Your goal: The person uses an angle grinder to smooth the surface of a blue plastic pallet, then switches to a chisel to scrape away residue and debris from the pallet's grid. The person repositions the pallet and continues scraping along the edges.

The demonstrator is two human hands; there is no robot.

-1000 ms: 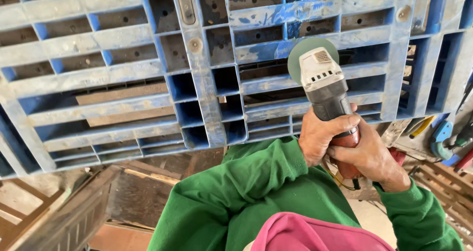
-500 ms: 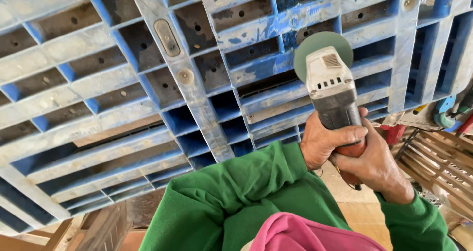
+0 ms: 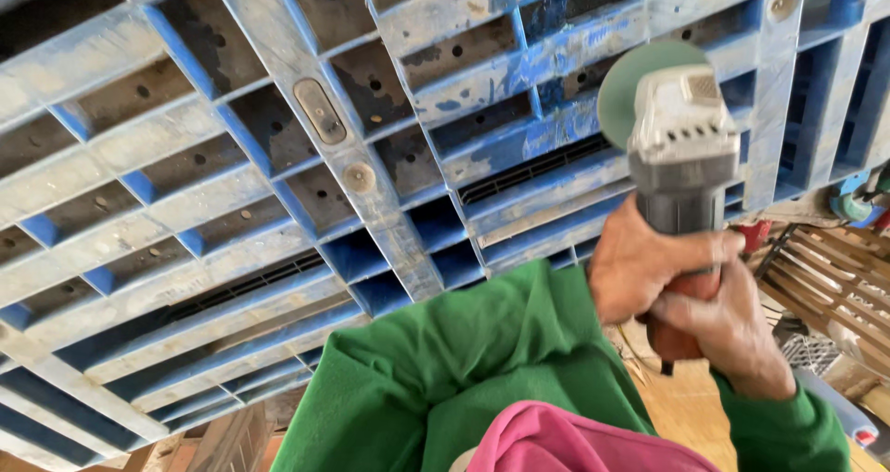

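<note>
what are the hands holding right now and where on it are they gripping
Both hands hold an angle grinder by its rear handle: left hand nearer the head, right hand behind, around the red grip.

Angle grinder [image 3: 681, 147] in front of pallet [image 3: 278, 157], right of centre; wooden crates [image 3: 834, 268] at far right, behind.

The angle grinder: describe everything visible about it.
The angle grinder has a pale grey, metal-looking head with small vent slots, a dark grey body and a reddish rear grip. A round green disc sits at its front, held close against the blue plastic pallet; actual contact cannot be told. The tool points upward, away from the person. The left hand wraps the body, and the right hand grips the reddish handle below.
</note>
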